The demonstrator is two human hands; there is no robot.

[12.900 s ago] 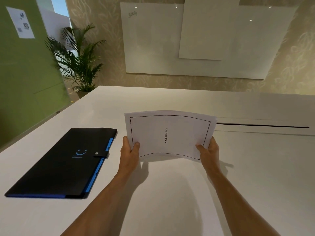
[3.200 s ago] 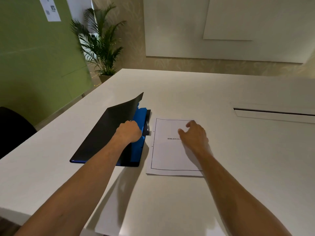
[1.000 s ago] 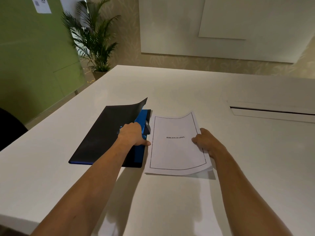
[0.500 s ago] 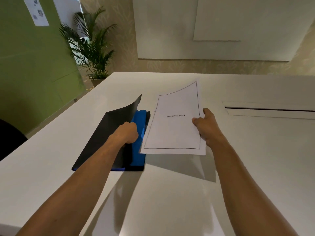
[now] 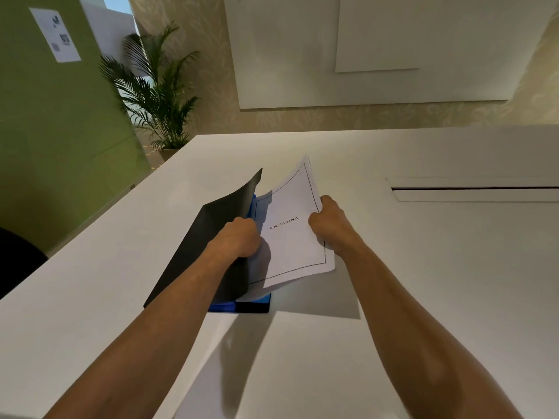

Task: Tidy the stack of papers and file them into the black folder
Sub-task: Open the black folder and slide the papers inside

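The black folder [image 5: 193, 246] lies on the white table [image 5: 423, 267] with its front cover lifted. My left hand [image 5: 239, 237] grips that cover's right edge and holds it up. Blue inner pockets [image 5: 225, 306] show at the folder's near edge. The stack of papers [image 5: 290, 237], its top sheet printed BIBLIOGRAPHY inside a black border, is tilted, and its left edge reaches in under the raised cover. My right hand [image 5: 329, 225] pinches the stack's right edge. The papers' lower left corner is hidden behind my left hand and the cover.
A long cable slot [image 5: 475, 190] is cut into the table at the right. A potted palm [image 5: 157, 95] stands beyond the table's far left corner by a green wall [image 5: 51, 116]. A dark chair back [image 5: 18, 261] shows at the left edge.
My right hand has lifted the papers off the table and carried them left, so their left edge now sits under the raised cover. My left hand keeps the cover up.
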